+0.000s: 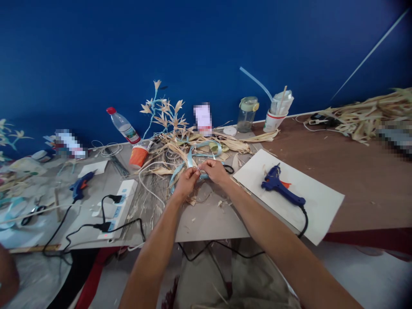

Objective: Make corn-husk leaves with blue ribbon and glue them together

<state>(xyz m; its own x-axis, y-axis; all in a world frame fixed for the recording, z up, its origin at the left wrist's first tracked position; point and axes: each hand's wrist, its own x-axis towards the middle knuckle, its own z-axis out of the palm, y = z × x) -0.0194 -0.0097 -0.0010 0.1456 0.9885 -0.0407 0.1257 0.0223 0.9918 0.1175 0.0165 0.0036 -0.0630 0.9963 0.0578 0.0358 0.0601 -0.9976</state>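
Note:
My left hand (186, 182) and my right hand (214, 170) meet above the table, fingertips pinched close together. Something small and pale sits between them, too little of it showing to name. Right behind the fingers lies light blue ribbon (189, 158), looped over a heap of dried corn husks (231, 143). Flowers made of pale husk on blue stems (156, 107) rise from an orange paper cup (138, 156) beyond my left hand. To the right of my right hand, a blue glue gun (278, 184) rests on a white board (309, 210).
Left of my hands are a power strip (124, 201) with black plugs, a second glue gun (80, 186), scissors (32, 214) and thin wires (149, 193). A tilted bottle (124, 125), a glass jar (247, 115) and a white cup (273, 121) stand along the blue wall. Part of another person (7, 270) shows at lower left.

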